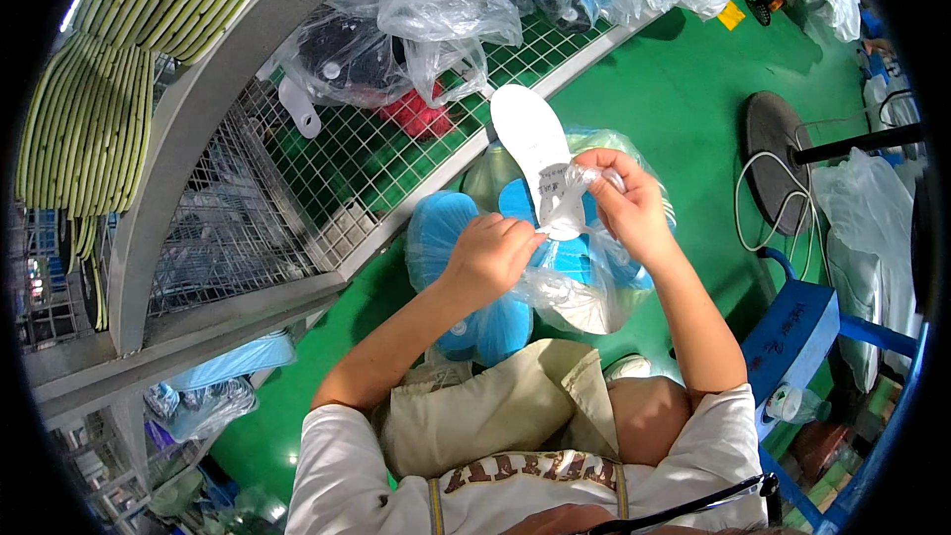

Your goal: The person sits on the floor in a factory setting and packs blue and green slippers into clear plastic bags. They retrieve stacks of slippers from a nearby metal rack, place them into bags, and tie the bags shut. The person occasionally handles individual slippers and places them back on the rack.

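My left hand [490,256] is closed, pinching gathered clear plastic at the lower end of a white insole [525,134]. Dark handwriting marks that insole, which points away from me and lies over the bag's mouth. My right hand [626,206] is closed on another twisted end of the same clear plastic bag [604,302]. Below and around both hands the bag bulges, with several blue insoles [443,223] showing through it. Whether the plastic is knotted at the white insole cannot be made out.
To the left stands a grey metal rack [163,168] with wire mesh shelves. Stacks of green-edged insoles [89,129] sit on it, along with plastic-wrapped bundles [436,0]. At right are a blue metal box [790,337], a plastic bottle [795,403] and a round dark base [773,159] with a cable.
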`<control>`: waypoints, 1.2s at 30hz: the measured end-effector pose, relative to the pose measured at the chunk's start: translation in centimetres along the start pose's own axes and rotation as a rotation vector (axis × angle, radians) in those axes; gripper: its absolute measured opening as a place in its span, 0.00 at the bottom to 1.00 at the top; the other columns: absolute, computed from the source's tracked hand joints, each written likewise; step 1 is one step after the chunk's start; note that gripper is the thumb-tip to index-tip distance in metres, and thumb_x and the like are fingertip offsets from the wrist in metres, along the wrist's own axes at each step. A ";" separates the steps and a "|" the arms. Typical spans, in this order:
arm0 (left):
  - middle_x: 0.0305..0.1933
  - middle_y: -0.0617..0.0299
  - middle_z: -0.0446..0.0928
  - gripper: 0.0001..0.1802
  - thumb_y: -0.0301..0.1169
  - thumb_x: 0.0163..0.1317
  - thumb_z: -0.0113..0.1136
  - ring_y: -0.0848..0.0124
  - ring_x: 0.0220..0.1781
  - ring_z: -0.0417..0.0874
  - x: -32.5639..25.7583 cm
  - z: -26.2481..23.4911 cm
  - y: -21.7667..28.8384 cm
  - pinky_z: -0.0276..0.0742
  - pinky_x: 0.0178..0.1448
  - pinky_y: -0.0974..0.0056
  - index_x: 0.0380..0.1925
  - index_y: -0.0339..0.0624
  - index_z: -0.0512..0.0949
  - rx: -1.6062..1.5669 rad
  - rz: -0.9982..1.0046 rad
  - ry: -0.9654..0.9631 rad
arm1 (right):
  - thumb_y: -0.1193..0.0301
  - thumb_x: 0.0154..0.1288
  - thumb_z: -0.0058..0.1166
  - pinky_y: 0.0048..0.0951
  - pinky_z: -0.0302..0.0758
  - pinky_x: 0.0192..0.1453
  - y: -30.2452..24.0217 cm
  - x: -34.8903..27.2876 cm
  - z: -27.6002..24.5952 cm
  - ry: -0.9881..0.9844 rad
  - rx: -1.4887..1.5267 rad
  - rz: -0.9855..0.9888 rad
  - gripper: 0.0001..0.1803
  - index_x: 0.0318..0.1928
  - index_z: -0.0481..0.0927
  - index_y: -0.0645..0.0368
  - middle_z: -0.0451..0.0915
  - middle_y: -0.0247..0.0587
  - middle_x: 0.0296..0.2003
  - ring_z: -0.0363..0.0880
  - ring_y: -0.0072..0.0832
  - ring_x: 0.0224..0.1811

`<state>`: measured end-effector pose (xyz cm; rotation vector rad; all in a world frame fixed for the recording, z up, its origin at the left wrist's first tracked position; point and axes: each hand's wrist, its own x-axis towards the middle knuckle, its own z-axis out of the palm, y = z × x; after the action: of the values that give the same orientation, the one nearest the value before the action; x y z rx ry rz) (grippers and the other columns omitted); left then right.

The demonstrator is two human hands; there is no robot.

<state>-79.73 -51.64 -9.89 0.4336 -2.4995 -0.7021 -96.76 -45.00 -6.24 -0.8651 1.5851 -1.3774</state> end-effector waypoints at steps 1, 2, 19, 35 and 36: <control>0.15 0.59 0.65 0.08 0.28 0.45 0.55 0.63 0.19 0.66 0.2 0.0 0.1 0.61 0.23 0.63 0.15 0.41 0.67 -0.034 -0.001 0.023 | 0.79 0.53 0.40 0.18 0.65 0.41 -0.3 -0.1 -0.1 -0.025 0.061 0.050 0.11 0.39 0.70 0.62 0.71 0.33 0.34 0.67 0.16 0.36; 0.14 0.60 0.64 0.08 0.27 0.44 0.56 0.64 0.18 0.65 0.4 -0.1 0.3 0.60 0.22 0.62 0.15 0.41 0.66 -0.068 -0.001 0.045 | 0.78 0.55 0.39 0.14 0.58 0.27 -0.1 0.0 -0.1 -0.039 0.054 0.007 0.10 0.39 0.69 0.61 0.69 0.30 0.26 0.62 0.13 0.24; 0.12 0.61 0.63 0.11 0.29 0.44 0.55 0.64 0.16 0.62 -1.8 -2.3 1.4 0.56 0.23 0.63 0.09 0.42 0.66 -0.009 0.039 -0.187 | 0.76 0.52 0.34 0.16 0.49 0.11 2.0 0.1 -3.0 0.062 0.405 0.525 0.07 0.32 0.66 0.59 0.64 0.33 0.14 0.50 0.15 0.08; 0.28 0.65 0.64 0.10 0.30 0.59 0.40 0.78 0.31 0.64 1.9 0.8 1.5 0.61 0.38 0.72 0.39 0.39 0.62 -1.015 -0.765 -0.491 | 0.78 0.50 0.34 0.18 0.47 0.10 3.7 -0.6 -3.0 0.058 0.672 0.414 0.07 0.32 0.65 0.60 0.65 0.36 0.14 0.49 0.16 0.06; 0.27 0.65 0.63 0.10 0.30 0.59 0.40 0.79 0.30 0.62 2.0 1.0 1.8 0.61 0.36 0.73 0.40 0.39 0.61 -0.982 -0.756 -0.478 | 0.78 0.51 0.34 0.19 0.47 0.10 3.5 -0.8 -3.0 0.088 0.655 0.403 0.07 0.32 0.65 0.60 0.65 0.37 0.14 0.49 0.16 0.06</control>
<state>-82.22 -50.66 -8.88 0.8797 -1.9327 -2.3777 -99.08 -42.54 -9.43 -0.0869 1.1589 -1.5030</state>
